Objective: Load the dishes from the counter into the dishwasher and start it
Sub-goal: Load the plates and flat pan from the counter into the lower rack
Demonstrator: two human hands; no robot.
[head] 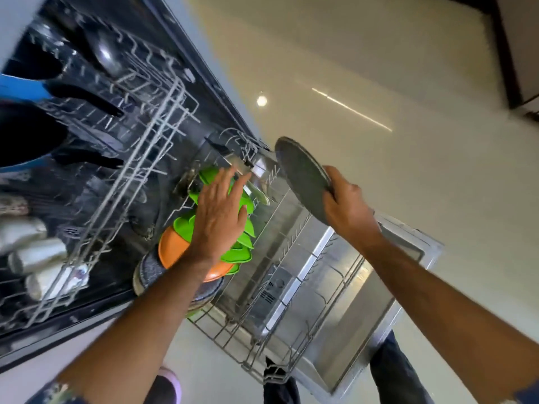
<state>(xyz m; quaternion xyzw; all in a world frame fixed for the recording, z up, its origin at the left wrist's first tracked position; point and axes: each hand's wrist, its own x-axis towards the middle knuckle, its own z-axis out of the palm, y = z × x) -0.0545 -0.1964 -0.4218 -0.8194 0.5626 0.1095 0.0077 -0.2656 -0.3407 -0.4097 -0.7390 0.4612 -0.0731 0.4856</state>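
Dishes, lower rack [256, 339]: green plates [243, 228] stand on edge in a row along the rack's left side, an orange plate [172, 249] and a speckled grey plate [148, 274] behind them. Our left hand [221, 211] lies on the green plates, fingers straight and slightly spread. Our right hand [347, 205] grips the rim of a round grey speckled plate [302, 176], fingers curled round its edge, held tilted above the rack's far right edge. Upper rack [122, 147]: dark pans, steel cups [32, 246].
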